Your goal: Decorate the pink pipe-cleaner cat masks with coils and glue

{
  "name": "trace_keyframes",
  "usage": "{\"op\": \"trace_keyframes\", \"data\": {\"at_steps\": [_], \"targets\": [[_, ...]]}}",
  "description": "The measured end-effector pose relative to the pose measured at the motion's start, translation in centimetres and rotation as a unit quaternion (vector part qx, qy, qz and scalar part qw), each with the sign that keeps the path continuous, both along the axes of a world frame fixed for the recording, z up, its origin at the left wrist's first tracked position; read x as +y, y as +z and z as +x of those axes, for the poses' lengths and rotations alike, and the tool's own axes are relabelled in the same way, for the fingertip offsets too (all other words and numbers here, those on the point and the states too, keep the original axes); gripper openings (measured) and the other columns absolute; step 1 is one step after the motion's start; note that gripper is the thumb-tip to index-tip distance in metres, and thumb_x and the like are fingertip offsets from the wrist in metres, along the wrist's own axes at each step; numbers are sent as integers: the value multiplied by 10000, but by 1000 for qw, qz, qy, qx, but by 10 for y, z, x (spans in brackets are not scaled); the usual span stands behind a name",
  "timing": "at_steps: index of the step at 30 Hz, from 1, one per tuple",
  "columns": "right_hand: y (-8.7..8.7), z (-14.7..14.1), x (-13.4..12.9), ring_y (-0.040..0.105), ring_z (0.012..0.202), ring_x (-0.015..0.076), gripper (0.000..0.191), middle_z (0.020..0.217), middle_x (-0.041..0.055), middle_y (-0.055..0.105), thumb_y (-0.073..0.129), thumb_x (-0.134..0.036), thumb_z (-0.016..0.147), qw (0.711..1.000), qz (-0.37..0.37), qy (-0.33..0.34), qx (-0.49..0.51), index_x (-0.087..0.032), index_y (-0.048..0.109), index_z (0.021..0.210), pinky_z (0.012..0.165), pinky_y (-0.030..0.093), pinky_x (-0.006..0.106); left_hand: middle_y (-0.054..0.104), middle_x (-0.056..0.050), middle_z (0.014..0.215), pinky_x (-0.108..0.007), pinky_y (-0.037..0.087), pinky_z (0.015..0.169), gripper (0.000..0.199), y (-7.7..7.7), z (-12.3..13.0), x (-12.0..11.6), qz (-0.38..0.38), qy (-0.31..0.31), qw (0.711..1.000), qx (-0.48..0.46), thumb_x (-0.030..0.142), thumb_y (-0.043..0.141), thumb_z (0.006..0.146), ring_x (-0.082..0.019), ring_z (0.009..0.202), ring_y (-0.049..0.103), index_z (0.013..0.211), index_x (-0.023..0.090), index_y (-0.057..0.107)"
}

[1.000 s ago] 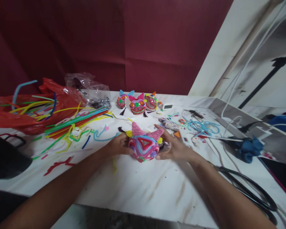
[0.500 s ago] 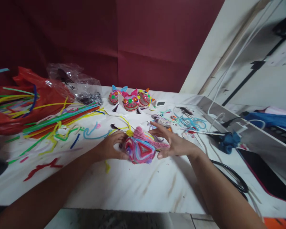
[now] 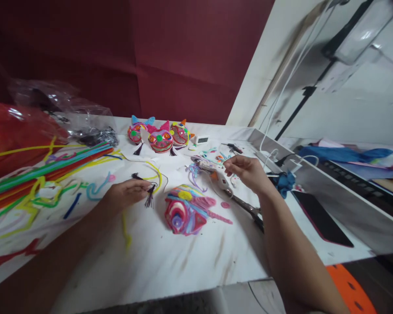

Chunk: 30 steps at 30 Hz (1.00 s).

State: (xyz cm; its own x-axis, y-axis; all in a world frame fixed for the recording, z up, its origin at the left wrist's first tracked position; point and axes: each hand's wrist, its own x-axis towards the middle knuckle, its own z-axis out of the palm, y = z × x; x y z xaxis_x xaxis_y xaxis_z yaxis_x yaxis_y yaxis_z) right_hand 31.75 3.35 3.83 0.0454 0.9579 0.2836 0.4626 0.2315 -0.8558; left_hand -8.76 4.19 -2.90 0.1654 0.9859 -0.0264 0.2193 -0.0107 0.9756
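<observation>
My left hand is closed in a pinch on a dark tassel left of the middle. Another dark tassel end shows just above those fingers. Between and below my hands, a colourful pipe-cleaner animal head rests on the table, touched by neither. Pink ear-like strips point right from it, and a yellow disc sits on top. My right hand is raised, its fingertips pinched together; whatever is between them is too small to make out. A white and orange tool lies under and left of it.
Several finished animal heads stand at the back beside a small white display. Pipe cleaners and a red bag spread over the left. A black phone lies by the low divider at right.
Both hands have left the animal head, which now lies turned on the table. The left hand has moved left and holds a tassel; the right has risen, fingers pinched. The view has swung right.
</observation>
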Motion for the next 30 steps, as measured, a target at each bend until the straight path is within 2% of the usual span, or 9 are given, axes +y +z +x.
{"op": "trace_keyframes", "data": {"at_steps": [5,10,15,19,21,23,26,28,30], "targets": [[0,7,0,692,580,189,519,637,33,741,830,-720,717,999,-6,-18,-49,-225,676,727,593,505,312,862,-65,915,-473,655,920,456,15,6,-11,23,74,994,71,648,839,738,-374,986,803,972,258,826],[-3,20,-9,669,565,181,482,622,27,728,737,-709,806,995,-9,-35,-93,-239,639,758,608,498,317,857,-68,970,-397,632,832,419,19,11,-15,39,70,995,56,603,829,737,-325,905,775,965,252,827],[-13,29,-25,681,596,210,392,646,28,737,670,-640,868,991,-14,-46,-122,-260,628,783,670,517,356,755,-32,781,-377,601,860,372,22,15,-17,72,59,994,54,584,763,805,-296,864,712,982,267,846],[-19,31,-36,722,654,244,317,689,53,765,631,-572,874,991,-14,-56,-123,-266,642,795,709,545,386,704,-14,746,-373,597,886,258,27,23,-22,22,87,994,-57,468,802,743,-276,890,690,888,254,816],[-20,31,-40,755,682,258,320,722,68,787,614,-579,861,992,-17,-57,-114,-264,650,818,718,568,394,648,9,678,-390,623,871,237,31,29,-25,-11,92,987,-132,414,826,677,-241,798,662,831,241,776],[-21,32,-43,779,690,268,341,741,77,804,604,-599,839,993,-21,-60,-102,-261,654,845,715,590,397,541,47,593,-359,626,741,239,36,35,-27,-34,92,980,-172,356,828,614,-177,642,566,799,230,744],[-20,34,-47,782,663,262,344,712,79,804,610,-599,799,993,-23,-78,-91,-259,653,810,699,599,384,434,70,562,-219,344,449,233,43,38,-29,-62,84,978,-179,298,782,573,-97,508,347,784,215,724],[-20,37,-50,773,635,250,327,679,77,795,623,-580,778,991,-25,-96,-90,-255,654,752,683,594,368,381,78,549,-207,166,444,243,46,38,-29,-64,64,985,-145,336,765,600,-83,488,244,807,215,727],[-19,40,-51,759,599,239,306,650,71,786,642,-551,755,989,-30,-114,-93,-251,657,698,652,583,350,325,92,526,-221,142,463,297,48,38,-30,-51,37,994,-86,421,772,643,-88,480,210,858,218,742]]}}
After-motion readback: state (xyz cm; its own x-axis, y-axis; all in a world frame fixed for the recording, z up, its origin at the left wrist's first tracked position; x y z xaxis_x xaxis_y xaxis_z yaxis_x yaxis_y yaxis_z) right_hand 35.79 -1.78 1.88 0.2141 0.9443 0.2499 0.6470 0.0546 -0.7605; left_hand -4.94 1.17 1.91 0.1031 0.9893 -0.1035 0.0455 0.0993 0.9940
